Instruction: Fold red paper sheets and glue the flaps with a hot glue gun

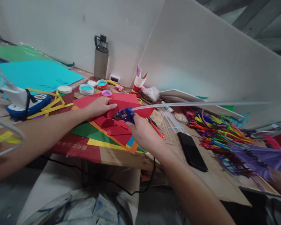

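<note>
My right hand (142, 132) is wrapped around a small dark blue hot glue gun (126, 115). A long clear glue stick (189, 104) juts from the gun's back end toward the right. The nozzle points left, close over the red paper (131, 97). My left hand (99, 107) holds the red paper near its left side, thumb stretched toward the nozzle and the other fingers curled, partly hidden. Part of the red paper looks folded up. Beneath it lie green paper (91, 132) and strips of orange and yellow paper.
A black phone (192, 151) and an orange cutter (157, 128) lie to the right, before a heap of pipe cleaners (215, 128). Behind stand a bottle (101, 62), a paper cup (139, 83) and small tubs (86, 89). A power strip (28, 106) sits left; a black cord hangs below the table.
</note>
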Tool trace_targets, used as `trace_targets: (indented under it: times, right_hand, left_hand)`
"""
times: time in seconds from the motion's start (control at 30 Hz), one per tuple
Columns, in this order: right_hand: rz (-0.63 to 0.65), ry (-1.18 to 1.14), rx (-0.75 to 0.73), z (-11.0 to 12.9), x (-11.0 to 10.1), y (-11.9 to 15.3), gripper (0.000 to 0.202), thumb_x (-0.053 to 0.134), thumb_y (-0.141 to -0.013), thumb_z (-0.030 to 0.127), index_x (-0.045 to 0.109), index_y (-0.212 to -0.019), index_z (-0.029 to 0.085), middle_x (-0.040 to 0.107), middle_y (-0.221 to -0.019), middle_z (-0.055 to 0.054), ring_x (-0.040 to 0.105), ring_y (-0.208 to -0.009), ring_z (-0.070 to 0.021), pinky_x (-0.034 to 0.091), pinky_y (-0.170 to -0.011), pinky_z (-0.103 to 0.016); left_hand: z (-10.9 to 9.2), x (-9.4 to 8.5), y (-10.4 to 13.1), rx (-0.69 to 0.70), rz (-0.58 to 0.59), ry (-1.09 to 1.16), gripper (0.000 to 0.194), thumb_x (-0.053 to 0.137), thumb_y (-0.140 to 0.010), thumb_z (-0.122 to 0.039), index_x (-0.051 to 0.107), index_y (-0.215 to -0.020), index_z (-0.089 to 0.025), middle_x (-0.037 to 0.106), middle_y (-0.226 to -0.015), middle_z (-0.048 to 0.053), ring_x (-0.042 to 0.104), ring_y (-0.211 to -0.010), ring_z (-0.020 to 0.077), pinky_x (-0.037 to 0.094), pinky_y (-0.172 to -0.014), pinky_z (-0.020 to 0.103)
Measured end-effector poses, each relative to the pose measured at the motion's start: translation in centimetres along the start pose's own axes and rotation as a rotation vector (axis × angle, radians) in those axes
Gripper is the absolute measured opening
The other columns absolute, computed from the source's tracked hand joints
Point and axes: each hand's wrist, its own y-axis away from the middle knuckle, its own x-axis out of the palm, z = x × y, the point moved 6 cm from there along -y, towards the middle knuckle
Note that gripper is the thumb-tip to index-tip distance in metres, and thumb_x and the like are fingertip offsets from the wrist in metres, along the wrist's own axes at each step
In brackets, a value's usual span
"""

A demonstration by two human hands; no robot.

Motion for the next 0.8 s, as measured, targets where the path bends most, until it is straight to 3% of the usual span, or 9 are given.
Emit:
trace_targets:
  times: [0.27, 0.53, 0.7, 0.8]
  right_hand:
    - [0.037, -0.044, -0.057, 0.3, 0.3, 0.1, 0.018, 0.045, -0.09, 0.029, 0.055, -0.099, 0.016, 0.067, -0.09, -0.01, 0.061, -0.076, -0.0198, 0.036, -0.058, -0.026]
    - [-0.001, 0.052, -0.014, -0.5, -1.2, 1.4, 0.017, 0.046, -0.09, 0.029, 0.056, -0.095, 0.017, 0.067, -0.092, -0.011, 0.062, -0.083, -0.0227, 0.038, -0.062, -0.027]
    - [0.021, -0.049, -0.075, 1.5, 0.3, 0.6, 0.019, 0.045, -0.09, 0.026, 0.056, -0.1, 0.016, 0.067, -0.096, -0.011, 0.062, -0.084, -0.0212, 0.039, -0.064, -0.027]
    - [0.01, -0.035, -0.062, 1.1, 0.8, 0.5, 0.019, 0.045, -0.09, 0.025, 0.056, -0.102, 0.014, 0.066, -0.1, -0.012, 0.062, -0.088, -0.0218, 0.041, -0.068, -0.027]
  left_hand:
    - [-0.2, -0.1, 0.0, 0.007, -0.01, -0.019, 0.037, 0.048, -0.08, -0.049, 0.045, -0.059, -0.018, 0.047, -0.056, -0.001, 0.042, -0.051, 0.0119, 0.027, -0.05, 0.026]
    - [-0.1, 0.1, 0.1, -0.01, 0.009, 0.019, 0.036, 0.048, -0.08, -0.048, 0.054, -0.063, -0.017, 0.053, -0.058, 0.001, 0.046, -0.052, 0.0136, 0.029, -0.051, 0.027]
    - [0.0, -0.1, -0.1, -0.002, -0.016, -0.023, 0.039, 0.048, -0.079, -0.051, 0.052, -0.061, -0.017, 0.05, -0.055, 0.0, 0.044, -0.05, 0.0134, 0.027, -0.049, 0.027]
    - [0.0, 0.0, 0.0, -0.005, 0.0, -0.018, 0.039, 0.048, -0.08, -0.051, 0.051, -0.06, -0.017, 0.051, -0.055, 0.001, 0.045, -0.051, 0.0133, 0.029, -0.049, 0.027]
